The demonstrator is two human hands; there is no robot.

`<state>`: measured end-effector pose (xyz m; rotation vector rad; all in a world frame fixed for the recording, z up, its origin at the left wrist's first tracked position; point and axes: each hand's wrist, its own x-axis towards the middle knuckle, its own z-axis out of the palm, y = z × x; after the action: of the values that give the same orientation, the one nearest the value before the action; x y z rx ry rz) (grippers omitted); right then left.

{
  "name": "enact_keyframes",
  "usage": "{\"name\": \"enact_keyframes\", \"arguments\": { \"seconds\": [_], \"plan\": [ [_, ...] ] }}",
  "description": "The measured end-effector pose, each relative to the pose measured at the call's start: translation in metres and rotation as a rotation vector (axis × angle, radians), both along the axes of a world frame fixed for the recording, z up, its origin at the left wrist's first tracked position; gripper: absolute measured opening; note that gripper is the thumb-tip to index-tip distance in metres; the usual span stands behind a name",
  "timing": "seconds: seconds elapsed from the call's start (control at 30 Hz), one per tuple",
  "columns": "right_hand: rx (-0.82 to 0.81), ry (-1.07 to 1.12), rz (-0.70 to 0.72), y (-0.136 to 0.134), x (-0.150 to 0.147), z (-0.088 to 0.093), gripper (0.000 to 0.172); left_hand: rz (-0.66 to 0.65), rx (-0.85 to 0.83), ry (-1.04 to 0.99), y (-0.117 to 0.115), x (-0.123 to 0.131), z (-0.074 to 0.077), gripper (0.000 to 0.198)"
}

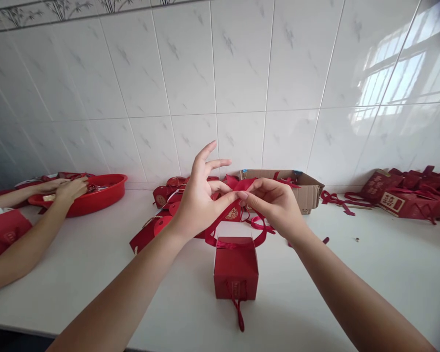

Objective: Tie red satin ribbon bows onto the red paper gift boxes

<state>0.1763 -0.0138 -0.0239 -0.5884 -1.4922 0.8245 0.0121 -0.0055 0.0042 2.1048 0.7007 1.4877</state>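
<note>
A small red gift box (236,268) stands upright on the white counter (370,274), with a tassel hanging down its front. A red ribbon (238,222) runs from the box top up to both my hands. My left hand (201,193) pinches the ribbon between thumb and forefinger, its other fingers spread upward. My right hand (273,200) is closed on the ribbon just beside it, fingertips meeting those of the left. Both hands hover above and behind the box.
Flat red box blanks (157,225) lie behind my left hand. A cardboard carton (308,190) sits at the wall. Finished red boxes (414,195) are piled far right. At left, another person's hands (64,188) work at a red basin (102,193).
</note>
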Motion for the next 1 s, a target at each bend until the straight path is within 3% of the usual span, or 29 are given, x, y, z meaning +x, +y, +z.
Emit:
{"name": "enact_keyframes", "arguments": {
  "seconds": [0.23, 0.5, 0.8, 0.93, 1.0],
  "plan": [
    [-0.08, 0.051, 0.028, -0.001, -0.002, -0.002, 0.032, 0.063, 0.007, 0.0, 0.0, 0.001, -0.005, 0.082],
    [-0.126, 0.062, 0.167, 0.0, -0.002, -0.009, 0.017, 0.048, -0.074, -0.061, -0.001, 0.001, -0.007, 0.085],
    [-0.116, 0.072, 0.113, 0.002, -0.002, -0.014, 0.014, -0.184, -0.475, -0.176, 0.007, -0.009, -0.013, 0.076],
    [-0.146, 0.074, 0.083, 0.002, -0.004, -0.014, 0.024, -0.089, -0.298, -0.163, 0.002, -0.005, -0.015, 0.065],
    [-0.151, 0.057, 0.07, 0.003, -0.004, -0.015, 0.02, -0.052, -0.201, -0.137, -0.001, -0.003, -0.016, 0.06]
  ]
}}
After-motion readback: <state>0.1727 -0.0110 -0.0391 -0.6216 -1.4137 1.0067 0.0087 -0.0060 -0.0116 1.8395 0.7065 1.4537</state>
